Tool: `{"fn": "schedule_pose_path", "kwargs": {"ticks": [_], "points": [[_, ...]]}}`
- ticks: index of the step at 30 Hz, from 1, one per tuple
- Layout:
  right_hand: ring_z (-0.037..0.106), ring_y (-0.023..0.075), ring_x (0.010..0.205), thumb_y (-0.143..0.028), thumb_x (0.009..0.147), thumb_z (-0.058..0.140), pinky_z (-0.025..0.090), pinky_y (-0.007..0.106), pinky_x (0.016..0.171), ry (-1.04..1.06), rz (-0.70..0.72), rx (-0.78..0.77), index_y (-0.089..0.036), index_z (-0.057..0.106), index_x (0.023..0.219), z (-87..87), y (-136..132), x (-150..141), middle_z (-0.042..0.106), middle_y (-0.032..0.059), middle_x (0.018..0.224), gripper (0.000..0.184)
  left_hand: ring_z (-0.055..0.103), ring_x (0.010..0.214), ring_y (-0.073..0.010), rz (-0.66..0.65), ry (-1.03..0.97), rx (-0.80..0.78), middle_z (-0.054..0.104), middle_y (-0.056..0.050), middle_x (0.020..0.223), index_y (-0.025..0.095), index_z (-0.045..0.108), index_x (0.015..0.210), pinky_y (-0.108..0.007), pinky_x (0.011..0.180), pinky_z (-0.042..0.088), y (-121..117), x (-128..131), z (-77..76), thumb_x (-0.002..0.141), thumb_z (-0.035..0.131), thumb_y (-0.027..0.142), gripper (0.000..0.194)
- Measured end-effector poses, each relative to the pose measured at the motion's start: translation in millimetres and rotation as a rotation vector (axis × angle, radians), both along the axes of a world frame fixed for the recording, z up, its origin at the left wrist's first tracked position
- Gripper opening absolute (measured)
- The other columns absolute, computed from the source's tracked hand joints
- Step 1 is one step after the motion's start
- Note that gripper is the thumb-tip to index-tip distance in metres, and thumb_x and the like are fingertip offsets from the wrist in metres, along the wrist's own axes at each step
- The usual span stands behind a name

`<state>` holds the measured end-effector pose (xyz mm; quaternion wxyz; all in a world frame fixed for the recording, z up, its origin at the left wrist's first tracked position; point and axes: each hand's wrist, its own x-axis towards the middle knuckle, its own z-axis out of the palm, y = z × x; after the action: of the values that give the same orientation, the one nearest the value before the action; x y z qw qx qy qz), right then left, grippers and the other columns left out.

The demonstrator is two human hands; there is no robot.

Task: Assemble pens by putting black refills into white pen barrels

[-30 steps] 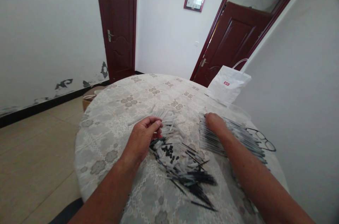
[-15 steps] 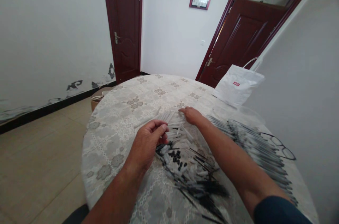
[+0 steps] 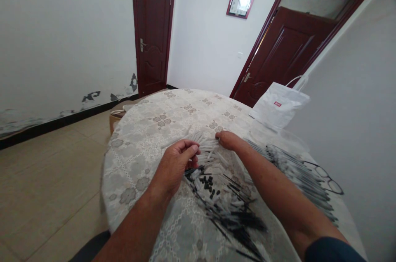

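Note:
My left hand (image 3: pixel 181 158) is over the left side of a pile of white translucent tubes (image 3: pixel 210 145). Its thumb and forefinger are pinched together, and whatever they hold is too small or hidden to make out. At the right end of the same tubes, my right hand (image 3: pixel 228 140) has its fingers curled down; its fingertips are partly hidden, so a held piece cannot be named. Nearer to me lie small black caps (image 3: pixel 212 191), thin black rods (image 3: pixel 235 190) and a dark bundle of black sticks (image 3: pixel 247 223), mixed with short clear pieces.
Rows of grey pen-like sticks (image 3: pixel 303 179) lie to the right, beside eyeglasses (image 3: pixel 332 183). A white bag (image 3: pixel 280 107) stands at the back right. A patterned cloth covers the round table (image 3: pixel 133 163); beyond its left edge is a brown box (image 3: pixel 114 123).
My right hand's pointing forefinger has curled in, and the hand has come down onto the ends of the white tubes. My left hand keeps its pinch. The view has shifted slightly.

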<state>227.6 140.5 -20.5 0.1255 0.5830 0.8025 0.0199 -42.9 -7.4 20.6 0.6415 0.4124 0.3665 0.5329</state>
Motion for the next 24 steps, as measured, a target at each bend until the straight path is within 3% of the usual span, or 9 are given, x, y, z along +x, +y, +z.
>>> {"fn": "schedule_pose_path", "kwargs": {"ticks": [5,12,17,21,24], "points": [[0.067,0.0242,0.100,-0.021,0.091,0.052,0.044,0.028,0.082,0.026,0.017,-0.040,-0.013,0.069,0.114,5.0,-27,6,0.073,0.0165,0.112,0.030,0.057,0.064,-0.0125,-0.012,-0.007,0.004,0.067,-0.005,0.081,0.015,0.070,0.087,-0.027,0.059,0.053,-1,2,0.5,0.074,0.076,0.040,0.029],[0.067,0.0178,0.091,-0.029,0.091,0.057,0.042,0.023,0.074,0.120,0.004,-0.074,-0.018,0.073,0.104,15.3,-65,7,0.075,0.0075,0.104,0.024,0.058,0.064,-0.0121,-0.032,-0.005,0.018,0.066,-0.005,0.082,0.015,0.069,0.088,-0.027,0.059,0.054,1,4,-1.5,0.075,0.075,0.040,0.028],[0.068,0.0209,0.097,-0.028,0.095,0.049,0.043,0.026,0.079,0.148,-0.128,0.022,-0.017,0.074,0.105,25.2,-91,13,0.075,0.0119,0.108,0.029,0.060,0.066,-0.0137,-0.054,0.071,0.031,0.067,-0.005,0.083,0.015,0.069,0.089,-0.027,0.058,0.054,3,9,-6.7,0.075,0.074,0.041,0.029],[0.069,0.0254,0.093,-0.029,0.095,0.048,0.044,0.030,0.077,0.147,-0.239,0.090,-0.015,0.074,0.100,32.1,-122,25,0.076,0.0172,0.101,0.030,0.064,0.069,-0.0162,-0.109,0.189,0.041,0.070,-0.009,0.086,0.014,0.072,0.092,-0.027,0.057,0.054,4,13,-14.2,0.075,0.072,0.040,0.031],[0.070,0.0242,0.090,-0.033,0.098,0.046,0.044,0.029,0.077,0.187,-0.255,0.114,-0.018,0.073,0.101,36.6,-151,23,0.076,0.0150,0.097,0.031,0.066,0.070,-0.0177,-0.188,0.251,0.033,0.072,-0.010,0.087,0.015,0.073,0.094,-0.027,0.057,0.054,2,18,-18.9,0.076,0.071,0.039,0.029]]}}
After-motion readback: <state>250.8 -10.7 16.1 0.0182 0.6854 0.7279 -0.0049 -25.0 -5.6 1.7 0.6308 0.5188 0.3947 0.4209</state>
